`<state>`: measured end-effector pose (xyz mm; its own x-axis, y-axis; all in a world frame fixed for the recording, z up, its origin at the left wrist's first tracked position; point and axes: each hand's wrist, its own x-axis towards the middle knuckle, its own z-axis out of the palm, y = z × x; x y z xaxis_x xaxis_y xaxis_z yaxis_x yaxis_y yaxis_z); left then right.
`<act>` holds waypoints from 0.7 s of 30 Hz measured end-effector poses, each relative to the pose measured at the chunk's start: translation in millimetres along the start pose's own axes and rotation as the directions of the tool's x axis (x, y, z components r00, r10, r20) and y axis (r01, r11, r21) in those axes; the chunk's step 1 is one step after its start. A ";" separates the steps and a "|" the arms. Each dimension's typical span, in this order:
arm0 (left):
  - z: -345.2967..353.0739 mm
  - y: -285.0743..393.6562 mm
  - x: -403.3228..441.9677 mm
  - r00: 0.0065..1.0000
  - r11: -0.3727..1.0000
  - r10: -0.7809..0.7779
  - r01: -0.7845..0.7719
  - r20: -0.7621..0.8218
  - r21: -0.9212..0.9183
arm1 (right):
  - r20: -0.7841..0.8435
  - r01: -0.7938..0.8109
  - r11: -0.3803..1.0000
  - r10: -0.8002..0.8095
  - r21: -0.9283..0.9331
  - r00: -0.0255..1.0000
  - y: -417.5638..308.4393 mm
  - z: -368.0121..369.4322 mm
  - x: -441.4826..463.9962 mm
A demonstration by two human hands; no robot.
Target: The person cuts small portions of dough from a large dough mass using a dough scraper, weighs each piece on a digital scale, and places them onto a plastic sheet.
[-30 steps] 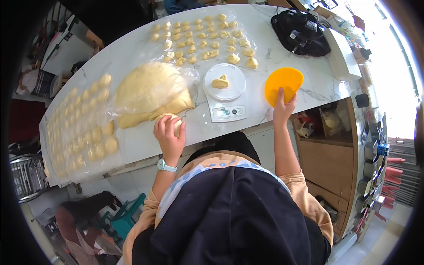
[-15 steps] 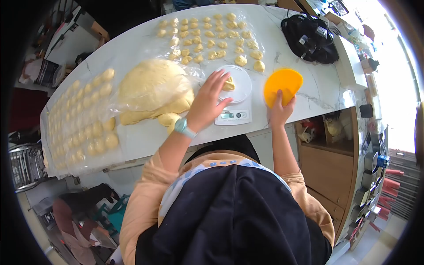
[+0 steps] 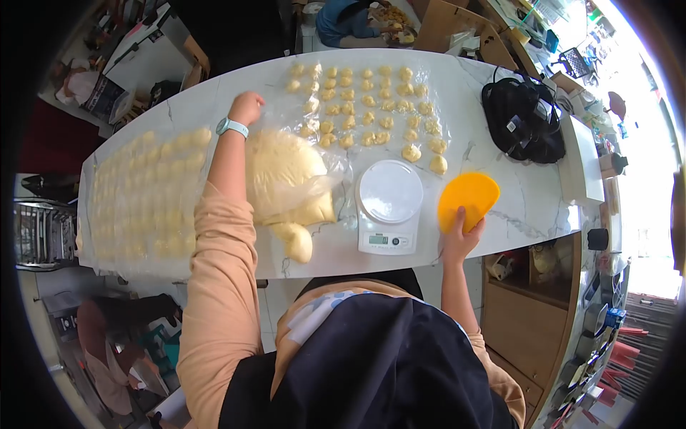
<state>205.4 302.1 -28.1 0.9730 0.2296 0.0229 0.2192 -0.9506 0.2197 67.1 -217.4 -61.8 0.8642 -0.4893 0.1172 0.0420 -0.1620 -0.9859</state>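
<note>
My left hand (image 3: 246, 107) reaches to the far left of the table with its fingers curled. It is over the table just beyond the large mound of dough (image 3: 282, 168), which lies partly under clear plastic. What the fingers hold, if anything, is hidden. My right hand (image 3: 463, 232) grips an orange dough scraper (image 3: 471, 196) at the table's near right. Between the hands stands a white kitchen scale (image 3: 389, 204) with a bare round plate and a lit display. A small lobe of dough (image 3: 295, 243) sticks out from the mound toward me.
Rows of small dough pieces (image 3: 368, 100) lie on plastic at the back. More dough balls (image 3: 150, 186) sit under a plastic sheet on the left. A black bag (image 3: 522, 118) rests at the right. Other people (image 3: 350, 25) are beyond the table and at lower left.
My left hand has left the scale and moved away to the far left. The dough piece is gone from the scale plate. My right hand still holds the scraper; the view has shifted.
</note>
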 end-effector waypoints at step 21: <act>-33.3 45.2 -97.6 0.924 0.914 0.075 -0.214 -0.375 -0.344 | 0.066 -0.002 0.991 -0.007 0.132 0.998 5.3 -1.9 3.4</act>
<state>118.0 243.7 12.0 0.8884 0.2192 0.4034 -0.0327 -0.8463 0.5318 69.4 -221.5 -66.3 0.8950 -0.4308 0.1155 0.1059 -0.0463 -0.9933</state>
